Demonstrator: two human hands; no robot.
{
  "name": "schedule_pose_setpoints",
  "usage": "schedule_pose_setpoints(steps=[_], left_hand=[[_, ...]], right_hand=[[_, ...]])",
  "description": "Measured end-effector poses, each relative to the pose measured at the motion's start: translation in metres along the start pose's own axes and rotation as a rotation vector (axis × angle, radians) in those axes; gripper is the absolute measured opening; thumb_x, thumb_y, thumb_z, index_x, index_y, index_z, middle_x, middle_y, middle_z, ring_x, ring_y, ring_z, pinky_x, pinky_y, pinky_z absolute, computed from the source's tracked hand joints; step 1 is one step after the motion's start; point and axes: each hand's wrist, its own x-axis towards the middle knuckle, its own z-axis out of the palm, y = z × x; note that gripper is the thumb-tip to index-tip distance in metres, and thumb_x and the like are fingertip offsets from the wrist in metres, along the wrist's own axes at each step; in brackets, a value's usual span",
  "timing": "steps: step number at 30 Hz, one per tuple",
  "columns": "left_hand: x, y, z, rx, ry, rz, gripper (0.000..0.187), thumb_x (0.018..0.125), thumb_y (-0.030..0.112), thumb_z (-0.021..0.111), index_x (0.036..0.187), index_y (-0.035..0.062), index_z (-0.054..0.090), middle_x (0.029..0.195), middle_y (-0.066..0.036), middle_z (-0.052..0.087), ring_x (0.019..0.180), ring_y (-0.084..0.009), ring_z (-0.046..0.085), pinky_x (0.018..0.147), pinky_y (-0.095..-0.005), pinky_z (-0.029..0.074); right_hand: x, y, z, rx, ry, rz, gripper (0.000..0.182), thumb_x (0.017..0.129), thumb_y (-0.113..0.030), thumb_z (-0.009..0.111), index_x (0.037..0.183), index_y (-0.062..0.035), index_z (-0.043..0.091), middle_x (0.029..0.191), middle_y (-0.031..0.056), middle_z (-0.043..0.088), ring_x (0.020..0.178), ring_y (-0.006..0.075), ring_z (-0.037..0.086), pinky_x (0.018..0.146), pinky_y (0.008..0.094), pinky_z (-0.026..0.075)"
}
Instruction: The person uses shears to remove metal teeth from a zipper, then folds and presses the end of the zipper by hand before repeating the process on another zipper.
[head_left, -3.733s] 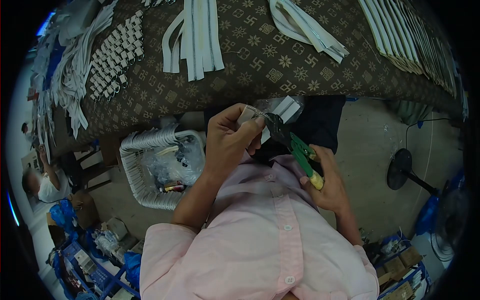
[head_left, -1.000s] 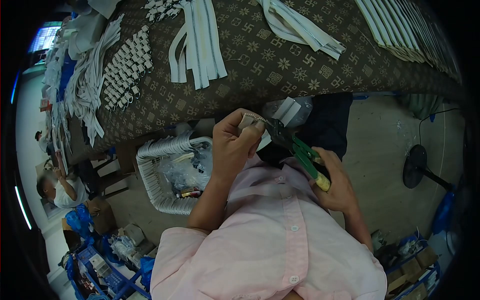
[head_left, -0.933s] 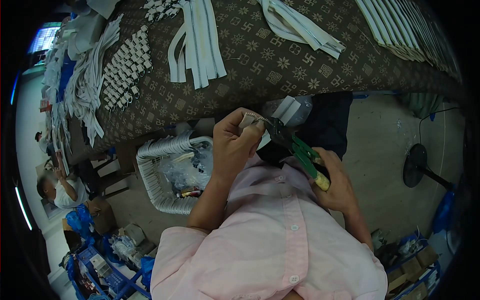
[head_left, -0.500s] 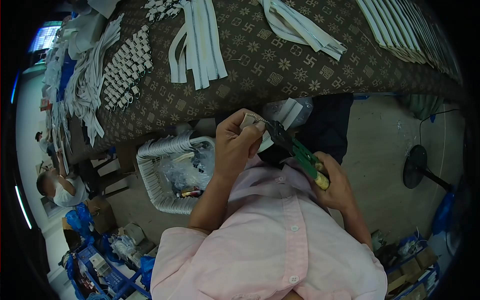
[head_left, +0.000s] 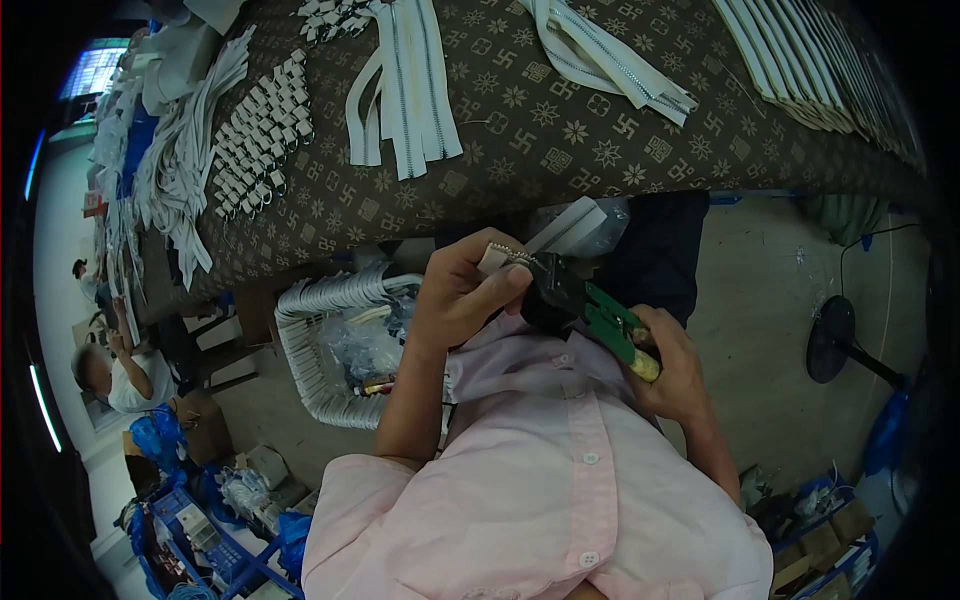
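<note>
My left hand [head_left: 470,285] pinches the end of a white zipper tape [head_left: 495,258] with metal teeth. The fingers of my right hand [head_left: 675,365] are wrapped round the handles of green pliers [head_left: 608,322], whose dark jaws touch or nearly touch the zipper end beside my left thumb. Another stretch of white tape [head_left: 568,225] shows behind the jaws. On the patterned cloth of the table [head_left: 520,150] lie several zipper strips [head_left: 405,90], a folded zipper [head_left: 615,62] and rows of small whitish pieces with dark metal parts [head_left: 262,135].
A white woven basket [head_left: 300,375] holding plastic bags stands below the table edge. Many zipper strips [head_left: 790,65] lie at the table's right. A person in a white top [head_left: 140,380] is at the far left. A black fan [head_left: 832,338] stands at right.
The pliers' jaws and the zipper end have shifted slightly, and the tape behind them lies at a different angle. My left hand has moved slightly left. The view has shifted a little.
</note>
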Motion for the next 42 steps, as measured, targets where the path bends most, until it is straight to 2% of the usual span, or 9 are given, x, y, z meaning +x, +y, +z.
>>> schedule_pose_setpoints(steps=[6,8,12,14,17,22,28,31,42], left_hand=[[0.01,-0.007,0.018,0.098,0.151,0.099,0.009,0.085,0.008,0.058,0.081,0.0,0.057,0.058,0.001,0.051,0.048,-0.0045,0.045,0.043,-0.0193,0.033],[0.016,-0.001,0.034,0.614,0.363,0.391,0.01,0.086,0.008,0.057,0.08,-0.0004,0.056,0.058,0.002,0.051,0.047,-0.003,0.042,0.042,-0.019,0.03],[-0.01,0.009,0.037,0.771,0.338,0.444,0.012,0.087,0.009,0.056,0.08,-0.001,0.056,0.058,0.003,0.051,0.047,-0.0027,0.041,0.042,-0.0186,0.03],[-0.016,0.007,0.029,0.515,0.385,0.033,0.012,0.087,0.011,0.057,0.08,0.0004,0.057,0.055,0.002,0.048,0.047,-0.0021,0.039,0.044,-0.0179,0.03],[-0.004,0.003,0.028,0.093,0.243,-0.034,0.015,0.087,0.014,0.057,0.087,-0.0004,0.058,0.058,0.0,0.051,0.048,-0.0046,0.044,0.043,-0.0185,0.033],[0.013,0.002,0.035,-0.068,0.134,0.047,0.022,0.089,0.017,0.055,0.098,-0.0025,0.057,0.059,-0.002,0.051,0.049,-0.0055,0.047,0.043,-0.0184,0.035],[0.007,0.004,0.037,-0.114,0.144,0.038,0.024,0.091,0.018,0.051,0.1,-0.0037,0.057,0.06,-0.003,0.054,0.051,-0.0072,0.051,0.047,-0.0191,0.04],[0.009,-0.004,0.046,-0.156,0.136,0.032,0.026,0.092,0.018,0.048,0.103,-0.0044,0.054,0.063,-0.006,0.056,0.054,-0.0109,0.055,0.05,-0.022,0.044],[0.015,-0.007,0.055,-0.501,0.139,-0.071,0.053,0.094,0.041,0.033,0.129,0.0008,0.036,0.111,-0.023,0.055,0.098,-0.0269,0.057,0.091,-0.0381,0.042]], right_hand=[[-0.009,-0.008,0.018,0.364,-0.037,0.234,0.048,0.066,0.004,0.058,0.112,-0.0013,0.047,0.094,0.0111,0.054,0.087,0.0211,0.055,0.079,0.0293,0.043],[-0.011,-0.01,0.023,0.514,-0.052,0.335,0.049,0.067,0.004,0.057,0.115,-0.002,0.046,0.098,0.0099,0.055,0.091,0.0181,0.055,0.082,0.0284,0.042],[-0.017,0.005,0.022,0.738,0.391,0.403,0.051,0.07,0.005,0.052,0.12,0.001,0.042,0.1,0.009,0.052,0.093,0.0172,0.052,0.085,0.0289,0.04],[-0.017,0.025,0.003,0.859,0.662,0.337,0.052,0.069,0.006,0.051,0.121,0.0024,0.041,0.101,0.0096,0.051,0.094,0.0175,0.051,0.086,0.0292,0.04],[-0.045,0.018,-0.004,0.262,0.566,0.26,0.056,0.068,0.008,0.047,0.123,0.0032,0.039,0.104,0.0122,0.05,0.099,0.0205,0.048,0.088,0.0316,0.038],[-0.035,0.015,0.012,0.059,0.377,0.238,0.056,0.068,0.006,0.05,0.123,0.0007,0.039,0.112,0.0173,0.047,0.103,0.0262,0.048,0.09,0.0328,0.036],[-0.007,0.012,0.022,0.228,0.342,0.039,0.048,0.072,0.003,0.056,0.118,0.001,0.042,0.099,0.0123,0.052,0.087,0.0196,0.052,0.08,0.028,0.042],[0.022,-0.012,0.039,0.83,0.253,0.066,0.033,0.082,-0.006,0.057,0.112,0.0007,0.042,0.096,0.005,0.053,0.074,0.0049,0.046,0.067,0.0182,0.039],[0.053,-0.021,0.056,0.804,0.295,0.111,0.03,0.083,-0.008,0.058,0.108,-0.0009,0.043,0.092,0.0051,0.052,0.076,0.0076,0.051,0.068,0.0212,0.043]])
